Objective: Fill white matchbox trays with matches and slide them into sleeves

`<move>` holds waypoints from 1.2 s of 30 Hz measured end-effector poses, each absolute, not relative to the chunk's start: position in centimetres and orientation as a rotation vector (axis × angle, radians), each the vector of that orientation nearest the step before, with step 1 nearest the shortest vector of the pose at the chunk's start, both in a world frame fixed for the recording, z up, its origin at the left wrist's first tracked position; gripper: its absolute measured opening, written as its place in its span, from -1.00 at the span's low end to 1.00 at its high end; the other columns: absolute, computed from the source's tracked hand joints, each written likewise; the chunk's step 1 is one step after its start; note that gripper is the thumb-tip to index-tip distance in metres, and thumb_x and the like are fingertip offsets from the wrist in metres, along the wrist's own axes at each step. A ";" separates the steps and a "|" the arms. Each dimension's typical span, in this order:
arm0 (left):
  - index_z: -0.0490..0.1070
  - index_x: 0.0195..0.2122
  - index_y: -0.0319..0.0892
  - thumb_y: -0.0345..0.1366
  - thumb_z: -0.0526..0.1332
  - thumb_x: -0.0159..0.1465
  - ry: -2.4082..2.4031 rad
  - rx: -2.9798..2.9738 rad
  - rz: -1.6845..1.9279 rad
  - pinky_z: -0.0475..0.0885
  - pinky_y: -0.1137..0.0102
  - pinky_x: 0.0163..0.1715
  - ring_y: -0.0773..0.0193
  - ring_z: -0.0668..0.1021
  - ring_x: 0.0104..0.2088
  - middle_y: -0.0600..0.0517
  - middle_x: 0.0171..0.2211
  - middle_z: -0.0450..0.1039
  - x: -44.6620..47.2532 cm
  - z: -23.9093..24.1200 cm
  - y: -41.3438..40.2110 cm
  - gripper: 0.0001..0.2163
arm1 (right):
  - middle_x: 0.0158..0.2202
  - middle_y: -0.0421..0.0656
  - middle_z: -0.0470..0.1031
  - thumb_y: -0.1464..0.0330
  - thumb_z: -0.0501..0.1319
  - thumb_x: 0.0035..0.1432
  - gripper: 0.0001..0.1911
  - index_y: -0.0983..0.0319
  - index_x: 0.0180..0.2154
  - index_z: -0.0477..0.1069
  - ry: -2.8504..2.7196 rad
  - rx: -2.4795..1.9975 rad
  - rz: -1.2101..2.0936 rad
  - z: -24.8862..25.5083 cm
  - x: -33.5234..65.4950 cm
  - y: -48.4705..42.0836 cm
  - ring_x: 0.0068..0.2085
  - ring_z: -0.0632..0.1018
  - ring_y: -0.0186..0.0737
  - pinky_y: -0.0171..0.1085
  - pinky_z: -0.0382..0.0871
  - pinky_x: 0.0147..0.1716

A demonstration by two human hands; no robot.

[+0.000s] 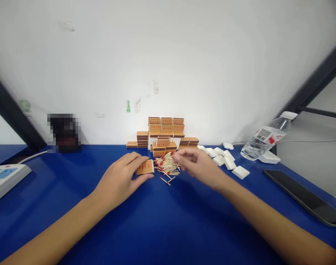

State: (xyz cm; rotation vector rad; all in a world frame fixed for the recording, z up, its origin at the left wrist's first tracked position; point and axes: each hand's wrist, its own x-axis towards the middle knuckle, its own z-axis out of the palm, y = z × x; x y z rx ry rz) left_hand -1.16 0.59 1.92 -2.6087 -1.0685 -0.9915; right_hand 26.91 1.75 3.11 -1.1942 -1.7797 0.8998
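Observation:
My left hand (126, 173) grips an orange-and-tan matchbox (145, 167) between thumb and fingers, its printed face turned up. Just right of the box lies a loose pile of red-tipped matches (169, 165), with a few strays at its near edge. My right hand (194, 162) is over the right side of this pile, thumb and fingers pinched together. Whatever sits between those fingertips is too small to make out. Behind the pile, several matchboxes (166, 128) are stacked against the wall, the tallest part in the middle.
Several white blocks (228, 162) lie to the right of the pile. Beyond them a water bottle (263, 138) leans, and a black phone (303, 195) lies flat. A white power strip (7, 180) is at the far left, near a pixelated dark object (64, 132).

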 end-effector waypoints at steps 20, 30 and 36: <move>0.39 0.21 -0.23 -0.14 0.28 0.43 -0.921 -2.629 -0.929 0.58 0.15 -0.16 0.09 0.62 -0.17 -0.10 -0.06 0.58 0.8 0.9 -1.4 -0.60 | -0.38 -0.19 0.51 -0.01 0.33 0.23 -0.61 0.20 -0.32 0.54 -1.612 -1.083 1.228 0.6 22.1 -2.1 -0.52 0.42 -0.34 -0.31 0.40 -0.60; 0.47 0.13 -0.20 -0.14 0.27 0.44 -1.130 -2.509 -0.924 0.62 0.15 -0.14 0.08 0.66 -0.16 -0.09 -0.10 0.63 -0.4 0.7 -0.2 -0.68 | -0.52 -0.21 0.45 -0.10 0.37 0.10 -0.50 0.23 -0.36 0.49 -1.533 -1.265 1.057 2.8 27.7 2.6 -0.56 0.36 -0.37 -0.34 0.23 -0.62; 0.47 0.14 -0.21 -0.14 0.27 0.44 -1.093 -2.462 -0.867 0.62 0.17 -0.19 0.07 0.66 -0.17 -0.10 -0.11 0.64 -0.4 0.8 -0.2 -0.66 | -0.52 -0.15 0.52 -0.13 0.42 0.02 -0.44 0.24 -0.29 0.50 -1.415 -1.506 0.662 4.2 35.1 6.2 -0.57 0.38 -0.34 -0.32 0.19 -0.62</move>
